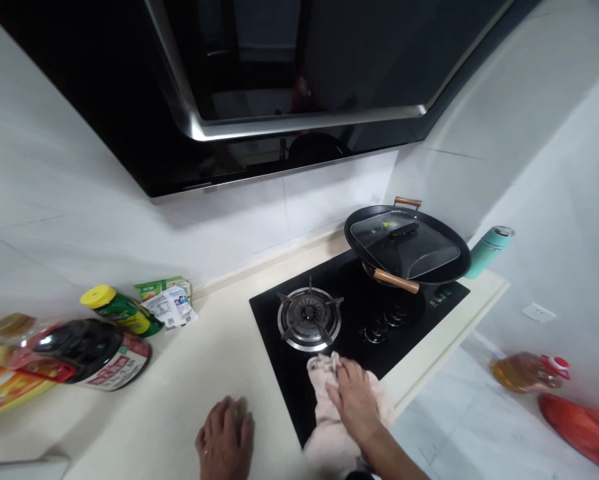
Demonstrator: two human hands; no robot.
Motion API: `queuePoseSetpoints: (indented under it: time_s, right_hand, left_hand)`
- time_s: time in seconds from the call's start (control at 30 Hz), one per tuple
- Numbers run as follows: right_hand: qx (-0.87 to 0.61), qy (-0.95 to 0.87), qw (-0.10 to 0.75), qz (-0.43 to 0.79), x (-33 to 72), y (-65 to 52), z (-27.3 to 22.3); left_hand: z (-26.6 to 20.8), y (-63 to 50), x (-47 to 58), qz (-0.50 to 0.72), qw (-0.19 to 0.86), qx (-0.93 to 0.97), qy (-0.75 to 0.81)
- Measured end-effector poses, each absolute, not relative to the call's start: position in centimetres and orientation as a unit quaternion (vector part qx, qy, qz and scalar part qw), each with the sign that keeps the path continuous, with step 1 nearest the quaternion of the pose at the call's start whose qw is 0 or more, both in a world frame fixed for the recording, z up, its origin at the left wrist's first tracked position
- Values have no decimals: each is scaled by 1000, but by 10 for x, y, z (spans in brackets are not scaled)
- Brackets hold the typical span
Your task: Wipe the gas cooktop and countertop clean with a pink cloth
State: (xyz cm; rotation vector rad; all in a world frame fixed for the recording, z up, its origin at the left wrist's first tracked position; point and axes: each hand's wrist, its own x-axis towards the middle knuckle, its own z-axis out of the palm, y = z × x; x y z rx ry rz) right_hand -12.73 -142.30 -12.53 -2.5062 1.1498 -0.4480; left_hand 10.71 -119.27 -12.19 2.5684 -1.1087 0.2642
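Note:
My right hand (355, 399) presses down on a pale pink cloth (323, 393), its fingers bent over the bunched fabric. The cloth lies across the front left part of the black glass cooktop (274, 340) and reaches over its front edge. Just beyond it is a bare gas burner (309, 319) with a metal pan support. My left hand (224, 437) rests palm down on the cream counter (179, 400), left of the cooktop, fingers a little curled and apart, holding nothing.
A black wok (454, 267) with a glass lid (424, 250) and wooden handles covers the right burner. A teal flask (490, 251) stands beside it. Seasoning packets (172, 303), a green jar (124, 312) and a dark sauce bottle (94, 353) line the left. The range hood (299, 127) hangs overhead.

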Motion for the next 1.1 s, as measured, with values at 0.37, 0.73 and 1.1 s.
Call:
queuePoseSetpoints:
  time_s: [0.37, 0.73, 1.1]
  right_hand:
    - [-553, 506, 553, -363, -186, -1477, -58]
    - [-707, 442, 434, -341, -197, -1451, -25]
    - [-860, 436, 258, -53, -149, -1431, -100]
  left_hand:
    - [-127, -1193, 108, 112, 163, 897, -394]
    - [-114, -1193, 103, 109, 150, 903, -388]
    - [-121, -1190, 108, 113, 136, 904, -390]
